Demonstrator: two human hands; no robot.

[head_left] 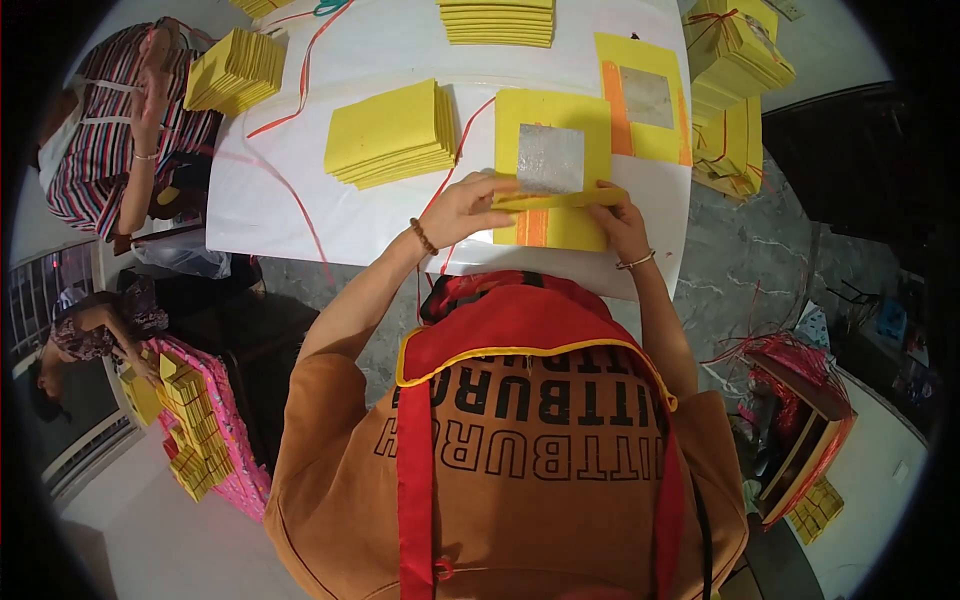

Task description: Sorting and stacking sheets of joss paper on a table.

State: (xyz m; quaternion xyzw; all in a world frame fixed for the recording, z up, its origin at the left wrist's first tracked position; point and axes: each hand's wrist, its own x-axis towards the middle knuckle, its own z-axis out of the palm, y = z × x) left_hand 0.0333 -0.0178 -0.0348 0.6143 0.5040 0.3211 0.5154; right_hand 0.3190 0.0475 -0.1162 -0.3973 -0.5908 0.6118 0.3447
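Note:
In front of me on the white table lies a stack of yellow joss paper [556, 106], with a silver foil square and an orange band on its face. Its top sheet has a raised, curled edge [560, 200] running between my hands. My left hand [465, 210] has the left end of that edge between thumb and fingers. At the right end, my right hand [622, 220] pinches the same edge with bent fingers. Just left of my work stands a neat pile of folded yellow paper [385, 132]. Another foil-faced yellow sheet [645, 100] lies to the right.
More folded piles [496, 22] stand at the table's far side. Red ribbons [305, 85] trail across the white tabletop [285, 215]. Tied yellow bundles [735, 60] are stacked off the right edge. A person in stripes [110, 130] and another person [105, 320] are at the left.

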